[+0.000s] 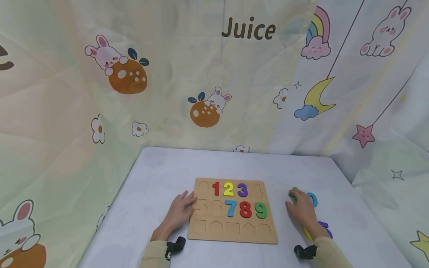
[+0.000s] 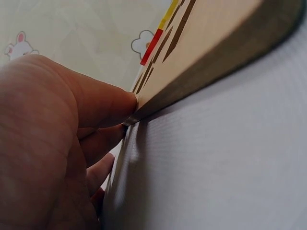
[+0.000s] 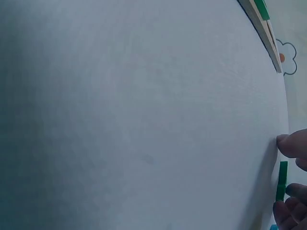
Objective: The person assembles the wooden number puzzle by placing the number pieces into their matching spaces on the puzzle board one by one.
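A wooden number board lies on the table, with red 1, yellow 2, purple 3, blue 7, red 8 and green 9 in their places; its other recesses show bare wood. My left hand rests at the board's left edge, fingers extended; the left wrist view has the thumb against that edge. Right of the board, my right hand reaches over a green number piece, partly covered by the fingers. In the right wrist view its fingertips are at the green piece, thumb apart from it.
Just right of the right hand lies a blue 0. A purple piece and a yellow piece are partly hidden under the right wrist. The white-covered table meets a printed curtain behind.
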Motion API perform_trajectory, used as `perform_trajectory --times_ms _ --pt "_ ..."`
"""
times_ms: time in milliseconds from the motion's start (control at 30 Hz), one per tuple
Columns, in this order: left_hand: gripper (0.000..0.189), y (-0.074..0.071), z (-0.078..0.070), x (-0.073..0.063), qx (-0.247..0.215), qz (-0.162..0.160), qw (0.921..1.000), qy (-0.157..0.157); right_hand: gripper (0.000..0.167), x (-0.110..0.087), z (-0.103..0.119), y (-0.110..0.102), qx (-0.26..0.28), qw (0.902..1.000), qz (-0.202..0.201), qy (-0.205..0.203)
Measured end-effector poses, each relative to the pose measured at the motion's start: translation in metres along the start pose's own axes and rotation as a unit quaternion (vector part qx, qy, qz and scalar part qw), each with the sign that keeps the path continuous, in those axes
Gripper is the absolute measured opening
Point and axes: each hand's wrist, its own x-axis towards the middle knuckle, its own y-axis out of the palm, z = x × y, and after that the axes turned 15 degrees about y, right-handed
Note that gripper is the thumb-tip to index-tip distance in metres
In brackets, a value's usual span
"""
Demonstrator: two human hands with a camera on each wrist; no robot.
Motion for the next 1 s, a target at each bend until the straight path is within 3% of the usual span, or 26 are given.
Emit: perform_trajectory --times_ms 300,733,1000 --pt "0.037 0.001 0.001 0.000 -0.001 0.000 1.0000 0.005 0.051 0.000 -0.009 0.004 -0.001 0.9997 0.004 0.023" --pt "0.038 0.001 0.001 -0.001 -0.006 -0.004 1.0000 0.006 0.032 -0.004 -0.008 0.009 0.017 0.9994 -0.016 0.025" --pt "0.037 0.001 0.002 0.000 -0.003 -0.005 1.0000 0.003 0.027 0.003 -0.007 0.009 0.022 0.9987 -0.017 0.044"
